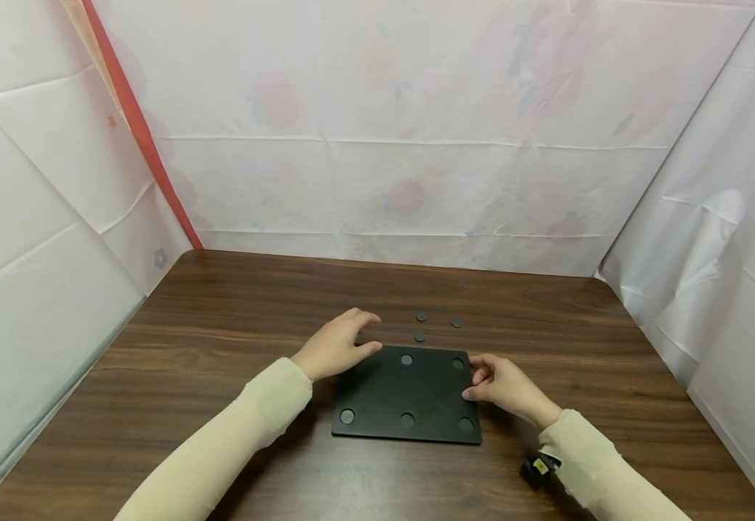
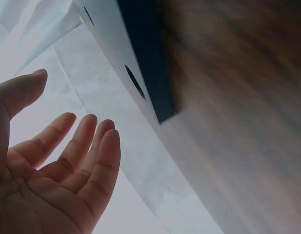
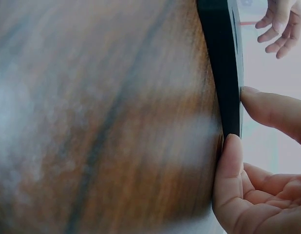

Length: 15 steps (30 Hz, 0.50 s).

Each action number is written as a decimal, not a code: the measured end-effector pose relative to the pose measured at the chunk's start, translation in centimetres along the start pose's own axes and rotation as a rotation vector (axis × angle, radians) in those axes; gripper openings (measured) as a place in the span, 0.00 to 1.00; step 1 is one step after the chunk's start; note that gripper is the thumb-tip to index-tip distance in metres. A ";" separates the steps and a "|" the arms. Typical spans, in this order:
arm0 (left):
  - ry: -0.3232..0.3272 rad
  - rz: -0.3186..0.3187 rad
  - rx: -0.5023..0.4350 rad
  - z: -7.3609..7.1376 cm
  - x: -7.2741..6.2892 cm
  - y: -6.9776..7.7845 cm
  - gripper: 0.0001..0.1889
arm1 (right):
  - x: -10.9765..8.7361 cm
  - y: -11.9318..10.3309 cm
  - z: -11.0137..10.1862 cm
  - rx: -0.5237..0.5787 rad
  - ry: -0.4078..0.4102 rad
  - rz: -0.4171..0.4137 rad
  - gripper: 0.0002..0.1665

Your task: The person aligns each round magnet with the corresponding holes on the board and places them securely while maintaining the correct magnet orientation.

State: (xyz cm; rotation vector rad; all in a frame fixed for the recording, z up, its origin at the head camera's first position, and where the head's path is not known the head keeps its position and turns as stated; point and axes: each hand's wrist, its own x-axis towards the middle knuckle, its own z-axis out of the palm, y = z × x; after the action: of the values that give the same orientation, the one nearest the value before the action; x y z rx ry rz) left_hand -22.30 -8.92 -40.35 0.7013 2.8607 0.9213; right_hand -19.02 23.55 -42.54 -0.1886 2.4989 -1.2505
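Note:
A flat black board (image 1: 384,391) with round recesses lies on the table. The front left recess (image 1: 347,416) and the back middle recess (image 1: 406,359) look lighter than the others. My right hand (image 1: 504,387) holds the board's right edge, the thumb on its top face and the index finger against its side. Over the back left corner hovers my left hand (image 1: 338,346), thumb and fingers spread with nothing between them; it hides that corner. In the left wrist view its fingers (image 2: 104,165) are apart from the board. Three small dark discs (image 1: 419,336) lie behind the board.
The brown wood table (image 1: 221,347) ends at a white patterned curtain (image 1: 377,174) at the back, with white cloth at both sides. A small black device with a yellow label (image 1: 536,469) sits at my right wrist.

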 end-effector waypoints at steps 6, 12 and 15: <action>0.016 -0.060 -0.011 -0.6 -1.3 -1.0 0.28 | 0.0 -0.1 0.0 0.000 0.001 0.001 0.42; 0.018 -0.114 -0.014 -0.9 -2.5 -1.7 0.29 | -0.1 -0.1 0.0 0.001 -0.002 0.001 0.42; 0.023 -0.136 -0.016 -1.0 -3.0 -1.9 0.30 | -0.1 -0.1 0.0 -0.003 -0.002 0.003 0.42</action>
State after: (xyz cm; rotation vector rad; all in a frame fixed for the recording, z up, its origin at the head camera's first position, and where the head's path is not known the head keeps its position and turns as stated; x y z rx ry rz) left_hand -20.60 -12.15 -40.86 0.4905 2.8749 0.9370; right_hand -18.97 23.55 -42.43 -0.1868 2.4988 -1.2453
